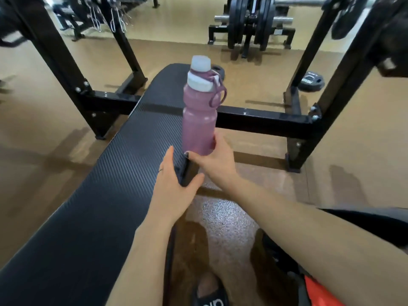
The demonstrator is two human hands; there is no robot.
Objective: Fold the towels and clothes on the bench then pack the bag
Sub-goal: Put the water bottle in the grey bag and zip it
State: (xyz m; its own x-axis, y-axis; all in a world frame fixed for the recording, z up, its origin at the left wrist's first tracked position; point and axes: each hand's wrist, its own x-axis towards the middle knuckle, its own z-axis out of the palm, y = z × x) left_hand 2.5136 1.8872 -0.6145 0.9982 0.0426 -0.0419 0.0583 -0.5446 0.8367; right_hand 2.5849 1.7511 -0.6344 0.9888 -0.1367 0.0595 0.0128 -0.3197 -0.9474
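A purple water bottle [199, 120] with a pale lid and a carry loop stands upright over the right edge of the black padded bench [106, 195]. My right hand [217, 161] grips the bottle around its base. Just left of it, my left hand [174, 184] holds a thin dark flat object [185, 171], possibly a phone, on its edge between thumb and fingers at the bench's right edge. No towels or clothes show on the bench. A black item [364, 219] with orange fabric [320, 292] below it lies under my right forearm; I cannot tell whether it is the bag.
The black rack frame [265, 122] crosses under the bench, with uprights on both sides. Weight plates [312, 81] lie on the floor at the right, and a plate rack [251, 25] stands behind. My foot in a black slide [209, 294] is by the bench.
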